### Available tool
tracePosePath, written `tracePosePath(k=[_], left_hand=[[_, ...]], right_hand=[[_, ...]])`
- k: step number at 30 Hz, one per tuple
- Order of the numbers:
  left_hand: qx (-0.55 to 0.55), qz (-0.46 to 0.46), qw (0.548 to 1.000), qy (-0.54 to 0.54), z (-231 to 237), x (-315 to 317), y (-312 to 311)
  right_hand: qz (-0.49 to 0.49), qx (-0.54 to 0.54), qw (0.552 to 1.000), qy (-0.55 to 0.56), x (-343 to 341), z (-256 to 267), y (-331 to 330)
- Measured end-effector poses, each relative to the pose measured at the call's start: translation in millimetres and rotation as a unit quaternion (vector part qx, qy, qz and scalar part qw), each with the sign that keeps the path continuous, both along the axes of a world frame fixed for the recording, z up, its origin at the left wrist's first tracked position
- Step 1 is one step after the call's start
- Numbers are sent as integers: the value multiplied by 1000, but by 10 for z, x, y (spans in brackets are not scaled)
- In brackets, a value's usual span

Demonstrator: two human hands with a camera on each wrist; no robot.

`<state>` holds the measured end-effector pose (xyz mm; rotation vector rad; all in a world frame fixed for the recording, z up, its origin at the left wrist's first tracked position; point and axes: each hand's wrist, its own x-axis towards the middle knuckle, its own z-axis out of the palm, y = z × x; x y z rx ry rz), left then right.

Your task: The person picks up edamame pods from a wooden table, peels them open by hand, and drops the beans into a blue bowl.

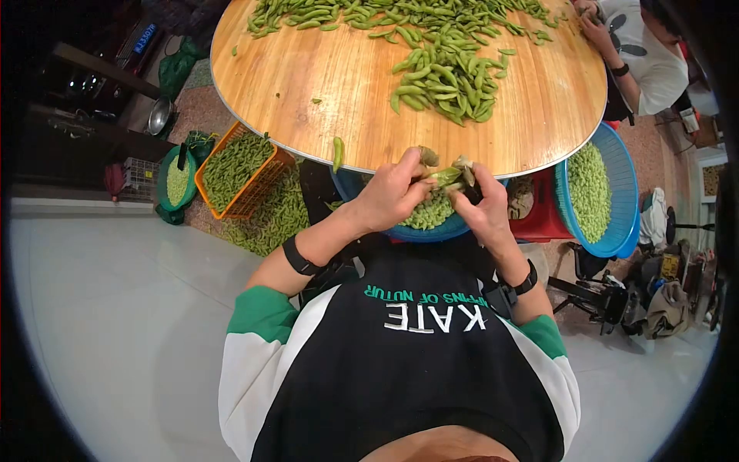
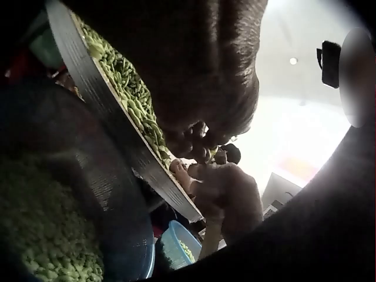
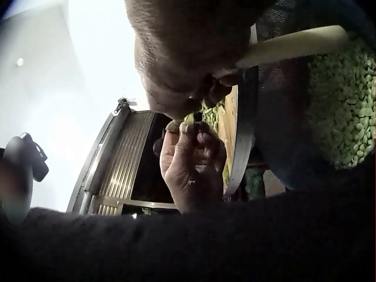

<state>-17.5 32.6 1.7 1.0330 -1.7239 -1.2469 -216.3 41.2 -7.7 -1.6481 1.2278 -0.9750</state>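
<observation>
In the head view, my left hand (image 1: 391, 194) and right hand (image 1: 486, 212) meet just beyond the front edge of the round wooden table (image 1: 308, 85). Between their fingertips they pinch a green bean pod (image 1: 443, 179), partly hidden by the fingers. Some fingertips look brownish and covered. Beneath the hands is a blue basket (image 1: 441, 232) with shelled green beans (image 1: 426, 215) in it. A single pod (image 1: 338, 154) lies on the table edge near my left hand. Both wrist views show the two hands together, dark against the light.
Piles of pods (image 1: 450, 81) cover the table's far side. An orange crate (image 1: 254, 185) of pods stands at left beside loose pods (image 1: 277, 212) on the floor. At right, a blue basket (image 1: 625, 192) of beans sits by a red stool (image 1: 539, 206). Another person (image 1: 654, 65) works across the table.
</observation>
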Motion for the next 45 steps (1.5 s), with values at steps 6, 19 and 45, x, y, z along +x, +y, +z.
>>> tracePosePath(k=[6, 19, 45], left_hand=[[-118, -11, 991, -55, -66, 60, 19], [-108, 35, 993, -17, -14, 105, -14], [218, 48, 946, 236, -124, -73, -65]], right_hand=[[-39, -261, 962, 62, 105, 78, -21], [12, 141, 982, -123, 127, 63, -46], [72, 188, 957, -209, 154, 42, -1]])
